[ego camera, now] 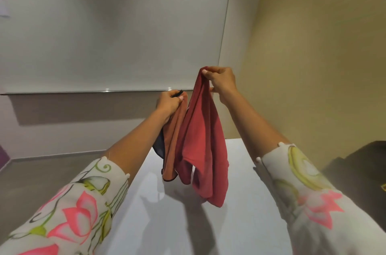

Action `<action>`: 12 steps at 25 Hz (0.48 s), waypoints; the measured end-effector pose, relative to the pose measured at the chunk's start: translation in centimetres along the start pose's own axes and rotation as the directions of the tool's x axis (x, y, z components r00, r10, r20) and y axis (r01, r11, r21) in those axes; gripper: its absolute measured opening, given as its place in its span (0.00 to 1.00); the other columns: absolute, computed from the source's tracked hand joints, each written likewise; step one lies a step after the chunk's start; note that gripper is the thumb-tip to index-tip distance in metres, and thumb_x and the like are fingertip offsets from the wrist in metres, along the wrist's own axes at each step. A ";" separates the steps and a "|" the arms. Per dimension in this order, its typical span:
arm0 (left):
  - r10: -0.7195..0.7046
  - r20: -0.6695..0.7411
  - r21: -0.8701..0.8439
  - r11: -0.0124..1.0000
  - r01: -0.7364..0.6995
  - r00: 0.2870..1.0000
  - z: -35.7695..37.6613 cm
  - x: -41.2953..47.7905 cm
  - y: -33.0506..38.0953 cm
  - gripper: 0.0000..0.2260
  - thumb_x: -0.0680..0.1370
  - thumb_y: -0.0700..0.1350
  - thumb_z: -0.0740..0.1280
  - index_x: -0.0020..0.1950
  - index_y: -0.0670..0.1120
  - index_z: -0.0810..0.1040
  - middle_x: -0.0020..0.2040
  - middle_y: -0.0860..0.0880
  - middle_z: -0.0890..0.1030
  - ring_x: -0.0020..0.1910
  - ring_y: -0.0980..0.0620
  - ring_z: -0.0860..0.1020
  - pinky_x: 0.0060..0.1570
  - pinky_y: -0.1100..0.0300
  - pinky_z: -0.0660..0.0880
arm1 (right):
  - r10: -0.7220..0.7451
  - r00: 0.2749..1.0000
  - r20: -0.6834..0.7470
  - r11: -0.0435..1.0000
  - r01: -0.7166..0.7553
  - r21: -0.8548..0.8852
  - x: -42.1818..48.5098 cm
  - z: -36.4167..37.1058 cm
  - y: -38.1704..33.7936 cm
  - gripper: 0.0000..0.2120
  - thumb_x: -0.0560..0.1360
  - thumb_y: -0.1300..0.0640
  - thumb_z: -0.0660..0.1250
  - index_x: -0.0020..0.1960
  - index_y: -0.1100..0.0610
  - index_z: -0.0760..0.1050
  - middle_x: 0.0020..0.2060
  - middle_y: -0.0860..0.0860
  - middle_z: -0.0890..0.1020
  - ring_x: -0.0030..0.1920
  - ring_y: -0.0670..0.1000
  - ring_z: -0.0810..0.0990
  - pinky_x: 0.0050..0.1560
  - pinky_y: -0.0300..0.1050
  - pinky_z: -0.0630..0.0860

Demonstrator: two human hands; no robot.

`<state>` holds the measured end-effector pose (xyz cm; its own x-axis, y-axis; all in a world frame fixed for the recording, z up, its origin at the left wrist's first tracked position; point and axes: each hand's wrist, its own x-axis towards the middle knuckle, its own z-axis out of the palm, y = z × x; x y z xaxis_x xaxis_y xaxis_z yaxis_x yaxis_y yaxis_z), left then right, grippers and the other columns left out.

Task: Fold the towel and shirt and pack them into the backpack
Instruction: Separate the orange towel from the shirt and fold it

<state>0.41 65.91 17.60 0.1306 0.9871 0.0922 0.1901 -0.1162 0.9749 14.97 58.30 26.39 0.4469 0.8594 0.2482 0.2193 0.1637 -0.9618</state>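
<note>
Two cloths dangling, nothing folded yet
The left hand (169, 101) pinches the orange towel (174, 140), right hand (221, 81) pinches the red shirt (202, 146); each hangs lengthwise below its grip, above the worktop (240, 223).

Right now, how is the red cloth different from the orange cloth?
The red cloth is plain; the orange cloth has dark edging. The right hand holds the red cloth higher than the left hand holds the orange cloth. Both hang bunched over the white table.
</note>
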 end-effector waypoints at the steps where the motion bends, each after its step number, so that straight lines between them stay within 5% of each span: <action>1: -0.009 -0.019 -0.003 1.000 0.009 1.000 0.3 1.1 -0.3 0.14 0.78 0.44 0.69 0.64 0.46 0.79 0.55 0.47 0.83 0.54 0.47 0.80 0.60 0.50 0.77 | -0.003 1.000 0.017 1.000 0.003 0.012 1.4 0.5 0.6 0.12 0.75 0.59 0.71 0.57 0.59 0.82 0.45 0.50 0.84 0.43 0.45 0.81 0.49 0.53 0.82; 7: -0.098 -0.093 0.016 0.995 0.100 0.991 2.6 6.7 -5.1 0.12 0.77 0.45 0.69 0.60 0.48 0.82 0.53 0.48 0.84 0.53 0.47 0.81 0.58 0.49 0.78 | 0.055 0.995 0.081 0.998 -0.058 0.029 9.4 2.0 8.4 0.12 0.74 0.60 0.72 0.57 0.60 0.82 0.49 0.54 0.85 0.50 0.50 0.83 0.57 0.54 0.80; 12: -0.225 -0.119 0.086 0.968 0.235 0.967 4.6 8.0 -12.8 0.12 0.77 0.46 0.69 0.61 0.49 0.82 0.55 0.51 0.83 0.55 0.48 0.80 0.59 0.51 0.77 | 0.202 0.961 0.188 0.977 -0.184 -0.111 11.2 1.9 18.0 0.12 0.77 0.62 0.68 0.59 0.55 0.82 0.49 0.50 0.83 0.45 0.44 0.80 0.45 0.42 0.77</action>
<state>3.50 74.84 4.88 -0.0321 0.9939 -0.1056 0.2988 0.1104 0.9479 22.24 71.80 11.66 0.3104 0.9503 0.0223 0.2284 -0.0518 -0.9722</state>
